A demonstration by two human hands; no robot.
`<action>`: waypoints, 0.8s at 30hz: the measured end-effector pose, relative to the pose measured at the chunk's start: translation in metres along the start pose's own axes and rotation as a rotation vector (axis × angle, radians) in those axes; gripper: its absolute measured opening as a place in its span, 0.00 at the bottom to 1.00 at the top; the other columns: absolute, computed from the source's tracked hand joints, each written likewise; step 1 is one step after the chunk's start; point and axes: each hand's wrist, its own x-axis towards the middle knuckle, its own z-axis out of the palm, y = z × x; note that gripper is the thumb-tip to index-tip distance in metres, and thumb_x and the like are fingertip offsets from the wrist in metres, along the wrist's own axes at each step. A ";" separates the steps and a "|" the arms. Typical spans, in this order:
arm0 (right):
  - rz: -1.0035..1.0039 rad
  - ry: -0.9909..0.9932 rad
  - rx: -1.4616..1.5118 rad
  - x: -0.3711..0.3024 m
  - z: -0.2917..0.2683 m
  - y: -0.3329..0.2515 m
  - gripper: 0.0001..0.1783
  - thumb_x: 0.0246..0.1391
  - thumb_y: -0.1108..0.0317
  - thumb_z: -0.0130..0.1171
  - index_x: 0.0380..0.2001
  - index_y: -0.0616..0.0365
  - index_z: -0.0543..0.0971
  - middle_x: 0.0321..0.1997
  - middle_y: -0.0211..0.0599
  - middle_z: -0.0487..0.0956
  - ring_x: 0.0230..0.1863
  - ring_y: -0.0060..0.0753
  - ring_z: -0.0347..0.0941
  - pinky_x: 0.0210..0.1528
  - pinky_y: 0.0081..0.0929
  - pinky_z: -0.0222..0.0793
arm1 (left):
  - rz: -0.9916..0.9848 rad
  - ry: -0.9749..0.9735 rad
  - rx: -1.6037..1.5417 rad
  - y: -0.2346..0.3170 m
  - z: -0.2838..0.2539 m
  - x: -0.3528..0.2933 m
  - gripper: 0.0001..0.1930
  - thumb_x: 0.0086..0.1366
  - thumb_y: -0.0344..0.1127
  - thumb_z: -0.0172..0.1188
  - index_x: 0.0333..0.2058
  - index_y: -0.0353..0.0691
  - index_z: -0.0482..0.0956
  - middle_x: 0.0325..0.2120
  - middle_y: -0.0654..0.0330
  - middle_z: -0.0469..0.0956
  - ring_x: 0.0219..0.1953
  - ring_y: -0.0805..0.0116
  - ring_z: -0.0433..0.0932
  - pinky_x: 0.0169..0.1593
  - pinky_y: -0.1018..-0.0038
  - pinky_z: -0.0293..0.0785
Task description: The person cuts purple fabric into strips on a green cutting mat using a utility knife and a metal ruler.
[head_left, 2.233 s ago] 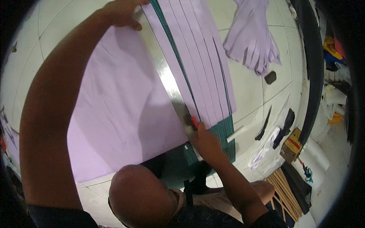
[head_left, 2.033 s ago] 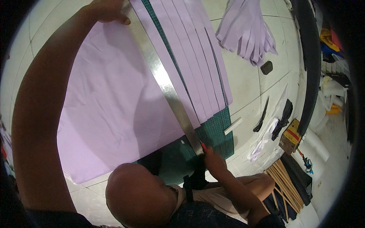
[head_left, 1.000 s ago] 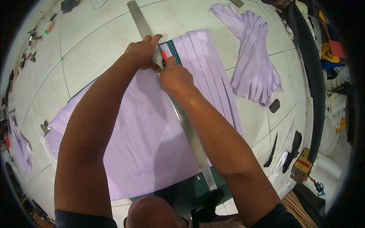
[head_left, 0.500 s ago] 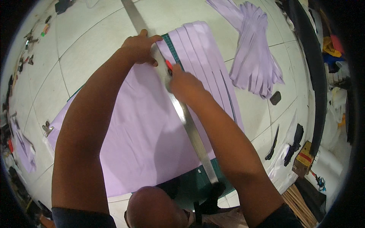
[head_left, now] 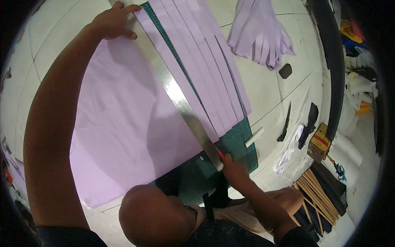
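Lilac fabric lies flat over a green cutting mat, its right part slit into several long strips. A long steel ruler slants across the cloth along a cut edge. At the ruler's far part my left hand presses down, fingers and thumb spread. My right hand is closed around a red utility knife beside the ruler's near end, past the fabric's near edge and over the mat. The knife's blade cannot be made out clearly.
A bundle of lilac strips lies on the tiled floor at the far right. Nearer are a dark block, black scissors and a short white bar. Wooden sticks and a long black roll are along the right.
My right hand has drawn the knife along the ruler toward me, from beside my left hand to the near end. The slit now reaches the fabric's near edge. The view has shifted.
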 end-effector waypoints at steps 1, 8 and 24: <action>0.025 0.005 0.007 -0.010 0.010 0.014 0.14 0.67 0.62 0.41 0.48 0.61 0.66 0.37 0.62 0.81 0.40 0.68 0.79 0.44 0.63 0.71 | -0.038 0.020 -0.038 0.006 -0.001 0.002 0.42 0.47 0.49 0.75 0.62 0.53 0.68 0.58 0.49 0.66 0.58 0.47 0.71 0.62 0.57 0.70; -0.011 0.174 0.011 -0.039 0.005 0.039 0.15 0.67 0.60 0.44 0.49 0.58 0.65 0.32 0.61 0.80 0.37 0.67 0.78 0.39 0.62 0.71 | -0.121 -0.049 -0.164 -0.003 -0.001 0.000 0.50 0.44 0.46 0.78 0.66 0.57 0.60 0.61 0.43 0.62 0.59 0.41 0.71 0.61 0.56 0.72; -0.200 0.431 0.596 -0.015 0.052 0.016 0.16 0.66 0.58 0.51 0.47 0.59 0.65 0.31 0.59 0.78 0.34 0.68 0.77 0.36 0.56 0.71 | -0.404 0.403 -0.019 0.047 0.007 0.011 0.15 0.61 0.46 0.64 0.42 0.44 0.80 0.50 0.52 0.77 0.53 0.55 0.76 0.60 0.51 0.64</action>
